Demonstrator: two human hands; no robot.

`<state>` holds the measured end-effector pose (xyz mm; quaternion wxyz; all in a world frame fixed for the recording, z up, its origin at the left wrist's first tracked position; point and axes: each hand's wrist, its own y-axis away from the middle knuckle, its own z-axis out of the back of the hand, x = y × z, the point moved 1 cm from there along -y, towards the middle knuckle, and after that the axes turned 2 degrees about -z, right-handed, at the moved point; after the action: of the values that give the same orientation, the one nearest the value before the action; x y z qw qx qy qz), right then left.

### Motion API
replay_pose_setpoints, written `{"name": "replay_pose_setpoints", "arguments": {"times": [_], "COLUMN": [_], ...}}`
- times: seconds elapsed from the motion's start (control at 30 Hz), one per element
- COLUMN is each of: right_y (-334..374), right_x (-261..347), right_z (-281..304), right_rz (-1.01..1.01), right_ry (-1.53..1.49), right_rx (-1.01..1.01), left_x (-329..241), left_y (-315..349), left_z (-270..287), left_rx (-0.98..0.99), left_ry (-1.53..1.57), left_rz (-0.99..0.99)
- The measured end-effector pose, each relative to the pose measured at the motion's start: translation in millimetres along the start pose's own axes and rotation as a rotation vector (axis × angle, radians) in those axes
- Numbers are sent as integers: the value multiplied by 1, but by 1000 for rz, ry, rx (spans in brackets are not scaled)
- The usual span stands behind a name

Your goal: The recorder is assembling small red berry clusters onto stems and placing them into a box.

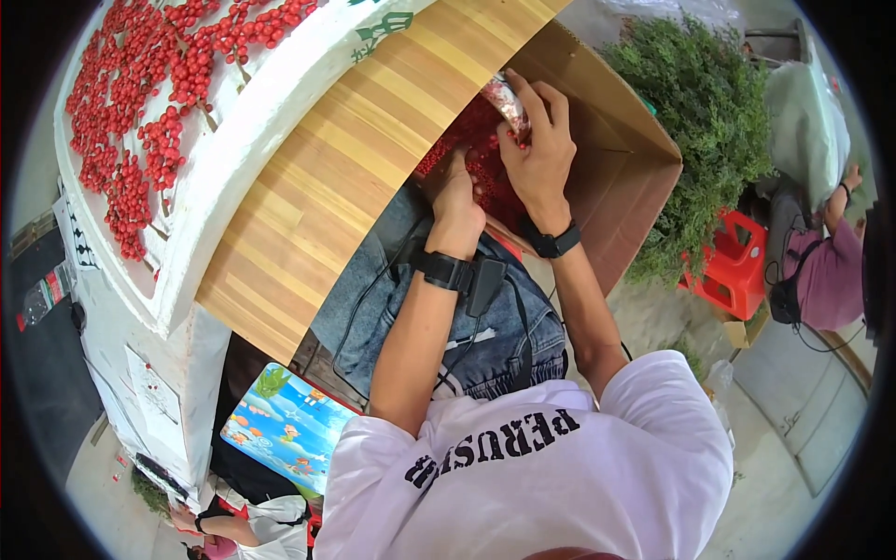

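Bottle (42,299), clear, red-capped; far left, well apart from the table. Foam box (250,131), white, along the table's left edge; green printed characters on its side near the upper end (bent by the lens). Berry sprigs (173,65), red, spread on the foam box. Table (308,201), striped wood-pattern top. Co-worker (275,523), white-clad, beyond the table's lower corner. Panel (271,425), blue, cartoon-printed, just beside that corner.

Left hand (455,201), black wristband; reaches into the carton, thumb raised, fingertips hidden (one cannot tell whether it holds anything). Loose berries (483,168), red, inside the carton, at the table's right edge, around and between the hands. White shirt (569,485) on the person; bold black block lettering across it. Wrapper (505,98), whitish with red flecks, beside the right thumb and forefinger. Right hand (541,149), black wristband, fingers bent over the carton (firmness of grip cannot be told). Carton (644,191), brown cardboard, open.

Foliage (695,121), green, bushy, beside the carton's right corner. Stool (733,271), red. Second co-worker (831,266), purple top, far right.
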<state>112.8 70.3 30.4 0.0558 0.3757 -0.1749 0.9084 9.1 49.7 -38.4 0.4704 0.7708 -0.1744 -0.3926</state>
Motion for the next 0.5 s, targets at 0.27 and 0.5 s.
{"name": "replay_pose_setpoints", "arguments": {"times": [0.27, 0.5], "right_y": [-22, -23], "right_x": [-98, -265], "right_z": [-43, -131], "right_rz": [-152, -364], "right_ry": [163, 535], "right_rx": [-172, 210], "left_x": [-14, 0], "left_y": [0, -16], "left_z": [-9, -33], "left_rx": [10, 61], "left_ry": [7, 10], "left_rz": [41, 71]}}
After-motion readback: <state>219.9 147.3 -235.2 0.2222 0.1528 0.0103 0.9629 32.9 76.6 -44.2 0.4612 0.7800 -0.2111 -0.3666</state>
